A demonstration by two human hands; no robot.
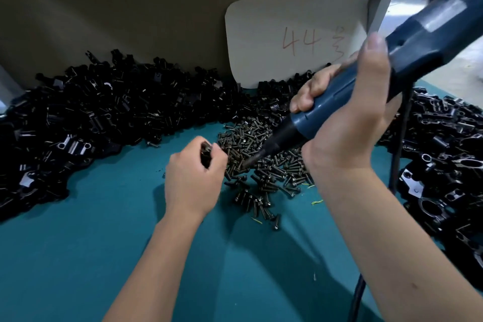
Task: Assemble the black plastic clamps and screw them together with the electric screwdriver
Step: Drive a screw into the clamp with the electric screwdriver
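Observation:
My right hand (347,123) grips a blue electric screwdriver (407,42), held slanting down to the left. Its dark bit (251,161) touches the heap of dark screws (269,162) on the teal table (109,217). My left hand (193,180) sits just left of the screw heap and holds a black plastic clamp (206,154), mostly hidden by the curled fingers, with a screw head showing at its top.
A big pile of black clamp parts (99,112) runs along the left and back. Another pile (444,165) lies at the right. A cardboard wall with a card marked "44" (295,39) stands behind. The screwdriver's black cable (400,154) hangs down at the right.

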